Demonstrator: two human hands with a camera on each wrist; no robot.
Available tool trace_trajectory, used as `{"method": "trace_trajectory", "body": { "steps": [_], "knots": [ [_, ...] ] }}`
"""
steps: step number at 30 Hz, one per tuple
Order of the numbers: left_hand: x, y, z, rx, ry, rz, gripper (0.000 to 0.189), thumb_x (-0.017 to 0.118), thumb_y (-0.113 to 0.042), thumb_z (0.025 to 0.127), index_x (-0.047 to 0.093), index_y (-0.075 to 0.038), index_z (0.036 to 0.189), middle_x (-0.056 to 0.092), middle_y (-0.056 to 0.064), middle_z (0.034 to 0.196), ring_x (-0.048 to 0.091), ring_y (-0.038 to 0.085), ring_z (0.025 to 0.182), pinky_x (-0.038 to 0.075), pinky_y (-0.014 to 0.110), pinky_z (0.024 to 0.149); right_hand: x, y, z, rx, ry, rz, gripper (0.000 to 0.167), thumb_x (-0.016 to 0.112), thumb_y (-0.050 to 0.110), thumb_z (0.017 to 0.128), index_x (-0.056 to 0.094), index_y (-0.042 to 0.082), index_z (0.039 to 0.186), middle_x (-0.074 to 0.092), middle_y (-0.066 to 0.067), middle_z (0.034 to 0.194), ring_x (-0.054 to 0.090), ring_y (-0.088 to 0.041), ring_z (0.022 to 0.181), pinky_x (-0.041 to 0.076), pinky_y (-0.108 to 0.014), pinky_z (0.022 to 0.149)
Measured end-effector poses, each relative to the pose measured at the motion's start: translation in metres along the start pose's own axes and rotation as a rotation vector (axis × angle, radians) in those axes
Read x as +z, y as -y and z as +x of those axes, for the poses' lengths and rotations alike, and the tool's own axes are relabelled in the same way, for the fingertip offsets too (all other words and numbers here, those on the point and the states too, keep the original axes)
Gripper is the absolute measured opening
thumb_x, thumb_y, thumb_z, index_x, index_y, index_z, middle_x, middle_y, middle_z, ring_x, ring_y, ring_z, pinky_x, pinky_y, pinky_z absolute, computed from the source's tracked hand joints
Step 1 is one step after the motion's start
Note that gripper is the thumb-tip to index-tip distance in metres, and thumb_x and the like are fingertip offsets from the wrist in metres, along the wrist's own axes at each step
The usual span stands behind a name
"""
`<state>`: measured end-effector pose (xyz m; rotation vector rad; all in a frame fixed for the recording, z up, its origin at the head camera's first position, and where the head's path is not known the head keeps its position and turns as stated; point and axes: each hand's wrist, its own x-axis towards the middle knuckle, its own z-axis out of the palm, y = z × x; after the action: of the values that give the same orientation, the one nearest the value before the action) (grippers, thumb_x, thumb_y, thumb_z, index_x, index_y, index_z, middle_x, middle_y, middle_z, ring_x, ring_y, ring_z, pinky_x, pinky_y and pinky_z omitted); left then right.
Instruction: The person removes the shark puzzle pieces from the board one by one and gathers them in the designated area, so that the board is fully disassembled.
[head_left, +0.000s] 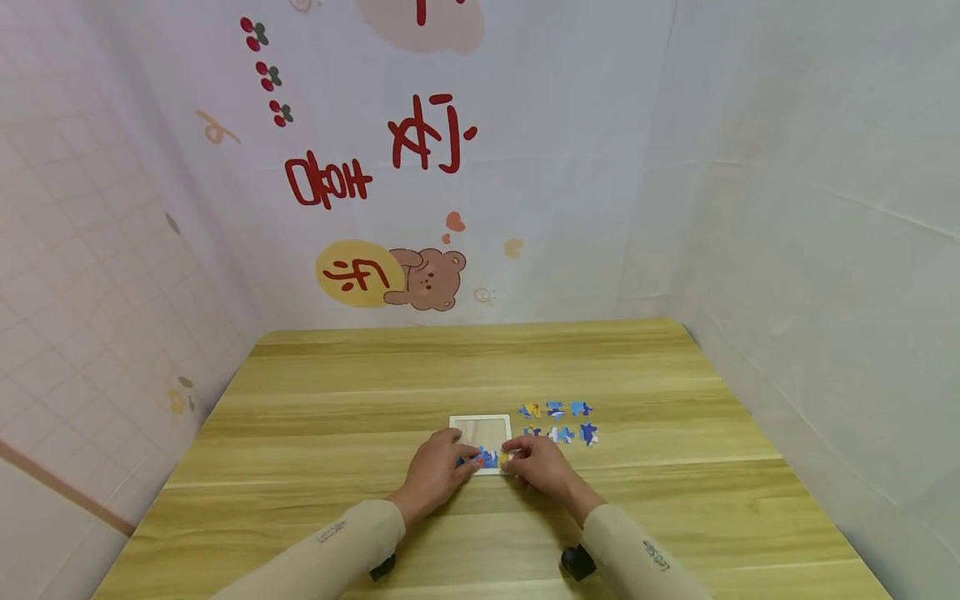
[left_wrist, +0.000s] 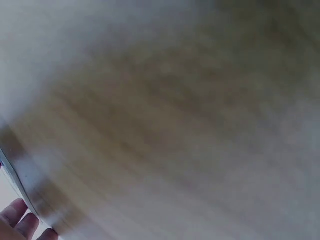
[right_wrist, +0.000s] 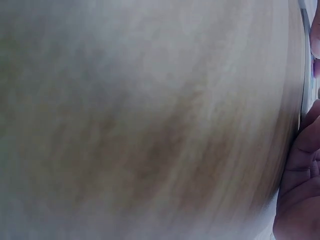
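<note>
Smooth wood-grain tabletop (head_left: 337,375), cloth sleeves (head_left: 322,550)

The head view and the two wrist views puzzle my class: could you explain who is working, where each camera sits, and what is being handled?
There is no machine: a person works with bare hands. The wide picture comes from a camera on the head, looking forward and down. The other two come from wrist cameras, mostly showing blurred surface with some fingers at the edge.

On the wooden table lies a pale square frame, with joined puzzle pieces along its near side. Six loose pieces lie beyond the right hand. The left hand rests on the frame. The right touches its near right corner, by a yellowish piece; whether it is pinched is unclear.
</note>
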<state>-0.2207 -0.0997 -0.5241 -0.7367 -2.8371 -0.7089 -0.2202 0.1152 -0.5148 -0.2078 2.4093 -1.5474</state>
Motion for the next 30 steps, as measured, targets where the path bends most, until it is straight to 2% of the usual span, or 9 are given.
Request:
{"method": "trace_trajectory", "body": {
  "steps": [9, 19, 25, 30],
  "knots": [
    [-0.0004, 0.0015, -0.0010, 0.028, -0.028, 0.026, 0.023, 0.071, -0.027, 0.092, 0.079, -0.010, 0.106, 0.061, 0.022, 0.123, 0.058, 0.037, 0.113, 0.047, 0.051, 0.095, 0.0000, 0.0027, 0.0010, -0.011, 0.012, -0.056, 0.034, 0.071, 0.003, 0.086, 0.066, -0.005, 0.118, 0.060, -0.002, 0.071, 0.055, -0.013, 0.057, 0.049, -0.029, 0.051],
    [-0.0012, 0.0001, -0.0012, 0.039, -0.035, 0.018, 0.022, 0.072, -0.026, 0.091, 0.079, -0.010, 0.105, 0.062, 0.023, 0.121, 0.059, 0.039, 0.111, 0.049, 0.052, 0.090, -0.0030, -0.0003, 0.0007, -0.010, 0.040, 0.025, 0.033, 0.072, 0.004, 0.086, 0.065, -0.005, 0.116, 0.059, -0.003, 0.073, 0.054, -0.014, 0.057, 0.046, -0.028, 0.051],
    [0.0005, 0.0011, -0.0004, 0.033, -0.041, 0.005, 0.022, 0.073, -0.025, 0.090, 0.079, -0.009, 0.104, 0.062, 0.023, 0.121, 0.060, 0.039, 0.110, 0.049, 0.052, 0.091, -0.0009, -0.0025, -0.0005, -0.017, 0.008, 0.053, 0.033, 0.073, 0.005, 0.085, 0.066, -0.002, 0.117, 0.061, -0.004, 0.086, 0.058, -0.014, 0.064, 0.048, -0.027, 0.053],
    [0.0021, 0.0020, 0.0003, 0.031, -0.044, 0.012, 0.022, 0.074, -0.026, 0.089, 0.080, -0.010, 0.103, 0.063, 0.023, 0.120, 0.060, 0.038, 0.110, 0.049, 0.052, 0.091, 0.0016, -0.0004, -0.0015, -0.063, -0.026, 0.012, 0.035, 0.074, 0.002, 0.083, 0.066, -0.002, 0.117, 0.062, -0.008, 0.093, 0.061, -0.016, 0.073, 0.052, -0.029, 0.058]
  ]
}}
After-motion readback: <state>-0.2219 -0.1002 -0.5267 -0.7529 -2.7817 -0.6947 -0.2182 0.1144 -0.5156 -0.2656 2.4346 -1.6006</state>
